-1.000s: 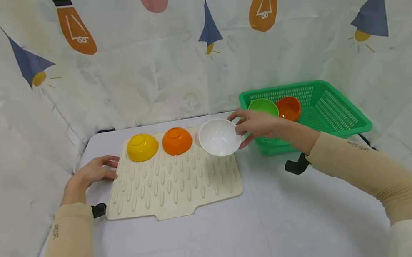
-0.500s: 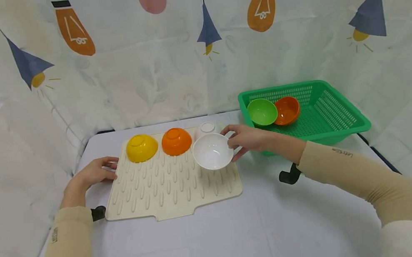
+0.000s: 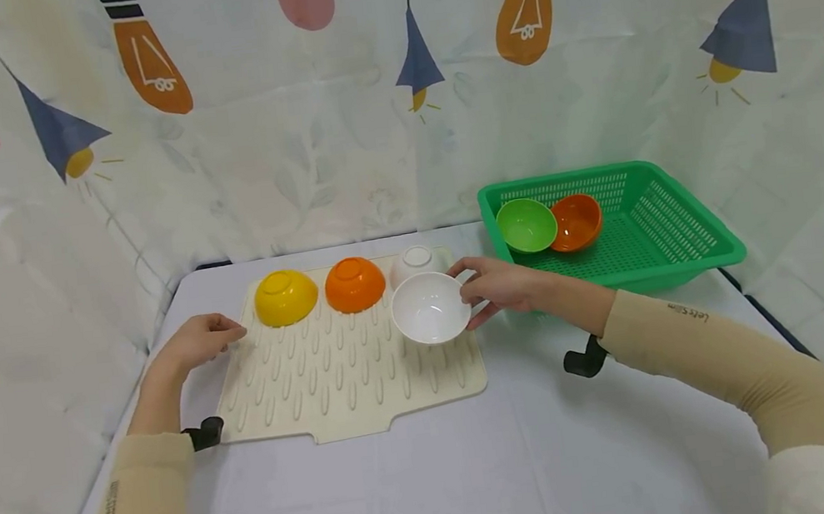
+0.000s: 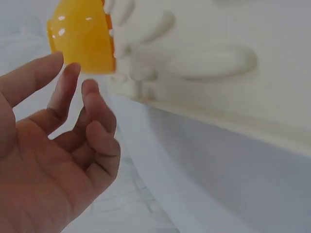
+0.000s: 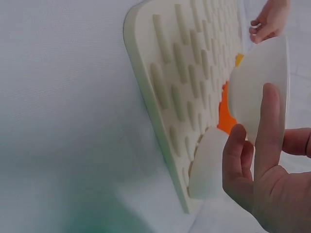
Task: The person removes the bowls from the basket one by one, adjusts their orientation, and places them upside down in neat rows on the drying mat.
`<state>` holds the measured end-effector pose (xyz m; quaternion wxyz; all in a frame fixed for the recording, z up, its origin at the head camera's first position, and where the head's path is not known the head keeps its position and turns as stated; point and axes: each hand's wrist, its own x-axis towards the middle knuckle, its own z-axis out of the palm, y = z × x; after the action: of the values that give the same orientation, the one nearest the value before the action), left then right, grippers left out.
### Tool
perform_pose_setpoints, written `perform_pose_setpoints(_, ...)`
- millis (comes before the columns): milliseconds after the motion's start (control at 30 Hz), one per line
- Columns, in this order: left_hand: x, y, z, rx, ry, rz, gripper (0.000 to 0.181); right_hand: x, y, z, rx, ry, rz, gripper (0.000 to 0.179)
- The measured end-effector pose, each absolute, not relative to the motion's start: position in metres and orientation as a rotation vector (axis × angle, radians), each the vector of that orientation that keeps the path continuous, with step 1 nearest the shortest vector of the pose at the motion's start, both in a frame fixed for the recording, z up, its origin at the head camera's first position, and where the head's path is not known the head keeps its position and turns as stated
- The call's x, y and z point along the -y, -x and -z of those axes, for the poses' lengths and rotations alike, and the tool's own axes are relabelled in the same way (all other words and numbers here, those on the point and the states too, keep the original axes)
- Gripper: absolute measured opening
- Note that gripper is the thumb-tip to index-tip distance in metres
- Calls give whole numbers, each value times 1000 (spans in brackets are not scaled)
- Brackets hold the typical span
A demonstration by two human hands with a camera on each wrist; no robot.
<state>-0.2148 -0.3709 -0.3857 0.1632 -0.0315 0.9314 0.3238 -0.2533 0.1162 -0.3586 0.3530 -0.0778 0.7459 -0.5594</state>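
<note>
My right hand (image 3: 501, 285) holds a white bowl (image 3: 430, 309) by its right side, mouth facing up, over the cream ridged mat (image 3: 350, 389). In the right wrist view, fingers lie along the outside of this bowl (image 5: 250, 82) and the thumb is at its rim. Behind it a second white bowl (image 3: 418, 258) rests upside down on the mat, beside an upside-down orange bowl (image 3: 354, 284) and a yellow bowl (image 3: 285, 297). My left hand (image 3: 198, 342) is at the mat's left edge, fingers loosely bent around nothing; the left wrist view shows the yellow bowl (image 4: 82, 39) beyond the fingertips.
A green slotted basket (image 3: 668, 255) stands at the back right. Inside its left part sit a light green bowl (image 3: 526, 226) and a red-orange bowl (image 3: 577, 223). A patterned curtain (image 3: 368, 127) hangs behind the white-covered table (image 3: 436, 489).
The right hand has brought the white bowl nearer and slightly left, uncovering the second white bowl behind. The left hand's fingers have drawn together and shifted slightly over the mat's edge.
</note>
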Motion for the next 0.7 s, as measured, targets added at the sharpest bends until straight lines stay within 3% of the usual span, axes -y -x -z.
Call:
perform_pose_setpoints(300, 304, 201, 362, -2582, -248, -1052, 40, -117, 252, 363, -1916, 189, 1491, 54)
perform_pose_setpoints(700, 217, 204, 373, -2334, -322, -1494, 50, -114, 243, 374, -1922, 127, 1497, 54)
